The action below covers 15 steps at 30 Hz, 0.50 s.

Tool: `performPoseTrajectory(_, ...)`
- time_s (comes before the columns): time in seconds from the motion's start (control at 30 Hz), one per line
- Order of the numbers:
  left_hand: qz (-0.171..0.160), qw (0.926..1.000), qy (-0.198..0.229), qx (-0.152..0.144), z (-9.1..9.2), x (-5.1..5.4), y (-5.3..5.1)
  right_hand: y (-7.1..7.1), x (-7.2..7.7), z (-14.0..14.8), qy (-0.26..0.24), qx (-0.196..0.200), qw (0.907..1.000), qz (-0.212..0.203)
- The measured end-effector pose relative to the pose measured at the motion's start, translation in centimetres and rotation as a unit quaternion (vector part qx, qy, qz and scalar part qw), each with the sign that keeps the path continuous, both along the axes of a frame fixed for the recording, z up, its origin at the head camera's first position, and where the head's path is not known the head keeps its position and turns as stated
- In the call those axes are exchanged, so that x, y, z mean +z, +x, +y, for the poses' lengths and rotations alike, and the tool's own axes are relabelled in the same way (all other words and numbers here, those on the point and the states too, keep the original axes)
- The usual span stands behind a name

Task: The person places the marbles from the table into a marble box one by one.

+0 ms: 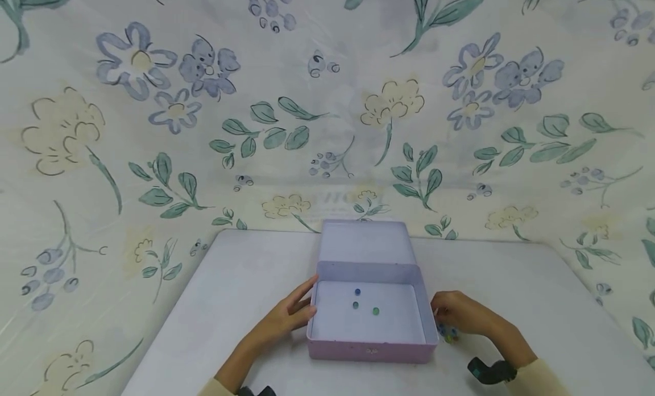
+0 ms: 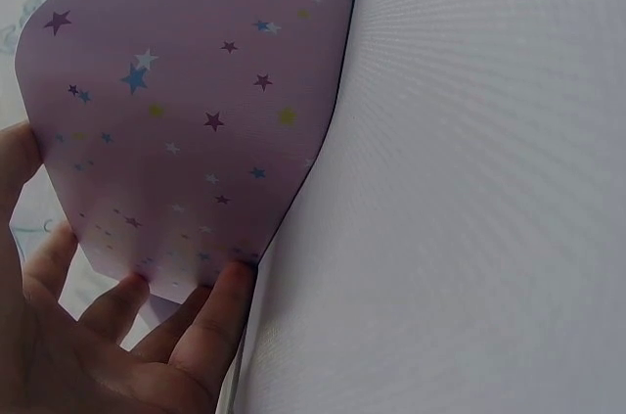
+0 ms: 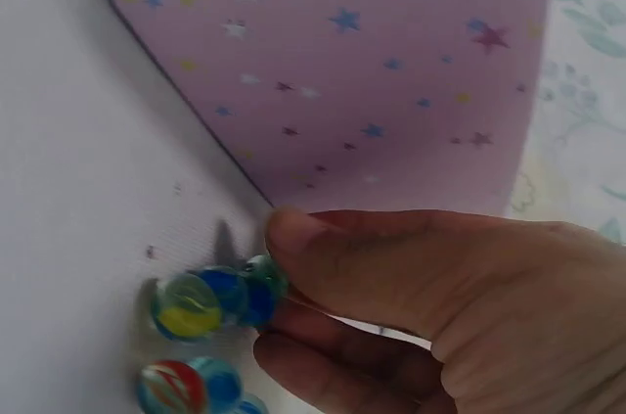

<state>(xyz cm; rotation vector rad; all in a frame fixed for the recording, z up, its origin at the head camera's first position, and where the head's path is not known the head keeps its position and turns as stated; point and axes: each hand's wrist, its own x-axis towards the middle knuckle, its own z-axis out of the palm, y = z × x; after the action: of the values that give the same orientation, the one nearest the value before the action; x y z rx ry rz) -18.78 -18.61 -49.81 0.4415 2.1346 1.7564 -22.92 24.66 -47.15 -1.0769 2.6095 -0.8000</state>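
Note:
An open tin box [image 1: 372,351], lavender inside and pink with small stars outside, stands on the table with its lid tilted back. Inside lie a blue marble [image 1: 357,292], a dull green-blue marble [image 1: 355,305] and a green marble [image 1: 376,311]. My left hand [image 1: 287,316] rests against the box's left side, fingers spread and fingertips touching the starred wall [image 2: 196,140]. Just outside the right wall, my right hand [image 1: 463,312] pinches a blue-green marble [image 3: 262,289] between thumb and fingers. Several loose marbles lie below it, among them a yellow-and-clear marble [image 3: 186,306] and a red-and-white marble [image 3: 171,387].
The white table [image 1: 256,259] extends on both sides of the box. Behind it hangs a floral cloth [image 1: 338,157], which also borders the table's sides. The raised lid [image 1: 365,242] stands at the back of the box.

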Motion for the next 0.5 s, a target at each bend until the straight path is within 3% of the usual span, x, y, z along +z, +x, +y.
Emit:
performPoseTrajectory(0.27,-0.002,1.0,-0.007,0.003,0.07,-0.11,0.09,0.05,-0.49,-0.37,0.024,0.006,0.9992,0.032)
performPoseTrajectory(0.5,0.001,1.0,-0.008,0.002,0.02,-0.02,0.1,-0.16,-0.09,-0.39,0.017,-0.013,0.9995,0.023)
